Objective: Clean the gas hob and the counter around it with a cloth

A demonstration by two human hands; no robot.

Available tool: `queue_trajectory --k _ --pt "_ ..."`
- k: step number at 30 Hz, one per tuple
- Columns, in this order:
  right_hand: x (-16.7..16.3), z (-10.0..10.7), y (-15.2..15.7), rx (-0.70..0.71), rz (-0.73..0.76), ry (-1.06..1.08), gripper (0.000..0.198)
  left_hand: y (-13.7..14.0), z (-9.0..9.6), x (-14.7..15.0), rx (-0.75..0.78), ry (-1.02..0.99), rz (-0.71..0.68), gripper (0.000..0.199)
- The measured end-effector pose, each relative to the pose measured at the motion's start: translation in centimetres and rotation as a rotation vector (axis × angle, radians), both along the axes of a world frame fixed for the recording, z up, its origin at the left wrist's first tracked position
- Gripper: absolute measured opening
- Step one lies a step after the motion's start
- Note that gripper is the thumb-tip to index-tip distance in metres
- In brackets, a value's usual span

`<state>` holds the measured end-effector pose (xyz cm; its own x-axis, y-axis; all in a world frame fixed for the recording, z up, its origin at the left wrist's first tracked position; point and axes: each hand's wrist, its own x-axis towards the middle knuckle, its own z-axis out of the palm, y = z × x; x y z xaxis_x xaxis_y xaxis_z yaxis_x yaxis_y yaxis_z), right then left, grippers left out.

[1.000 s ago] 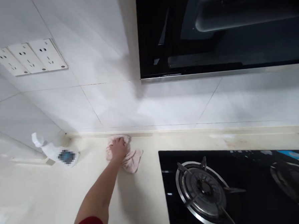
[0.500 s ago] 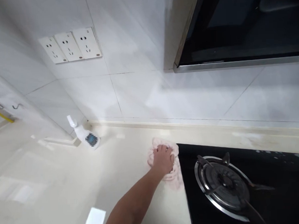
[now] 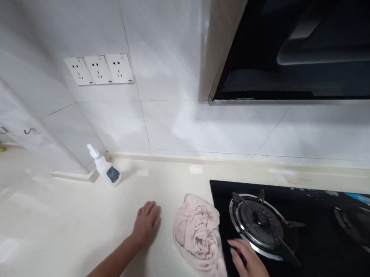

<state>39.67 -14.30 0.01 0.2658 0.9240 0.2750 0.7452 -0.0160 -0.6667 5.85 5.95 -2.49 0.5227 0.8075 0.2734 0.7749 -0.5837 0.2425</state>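
My left hand (image 3: 147, 223) lies palm down on the cream countertop, fingers stretched out, holding nothing. To its right, apart from it, is a crumpled pale pink cloth (image 3: 198, 233) with grey smudges, its right edge against the black gas stove (image 3: 220, 211). My right hand (image 3: 249, 261) is over the stove's left front edge, just right of the cloth and close to the front of the left burner (image 3: 260, 221). Its fingers and thumb are curled together. Something dark shows between them, too small and shaded to make out.
A white spray bottle (image 3: 107, 169) stands on the countertop (image 3: 68, 219) near the wall corner. Three sockets (image 3: 99, 70) are on the tiled wall. A dark range hood (image 3: 298, 58) overhangs at upper right. A second burner (image 3: 366, 228) sits farther right.
My left hand has come off the cloth and moved left onto the countertop. The cloth is bunched nearer to me. My right hand has come into view over the stove edge.
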Motion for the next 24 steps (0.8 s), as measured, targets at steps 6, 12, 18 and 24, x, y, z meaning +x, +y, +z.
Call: queue_trajectory --k 6,12,18,24 --pt "-4.3 3.6 14.7 -0.066 0.245 -0.194 0.038 0.3 -0.1 -3.8 0.097 0.212 -0.028 0.048" --pt "-4.3 1.9 22.7 -0.244 0.238 -0.183 0.012 0.4 -0.1 -3.3 0.111 0.199 -0.041 0.048" --pt "3.1 1.0 28.3 -0.184 -0.128 -0.022 0.034 0.5 -0.1 -3.5 0.105 0.214 -0.035 0.049" --pt "7.5 0.6 31.6 -0.28 -0.28 0.005 0.035 0.2 0.7 -3.1 0.073 0.214 -0.033 0.046"
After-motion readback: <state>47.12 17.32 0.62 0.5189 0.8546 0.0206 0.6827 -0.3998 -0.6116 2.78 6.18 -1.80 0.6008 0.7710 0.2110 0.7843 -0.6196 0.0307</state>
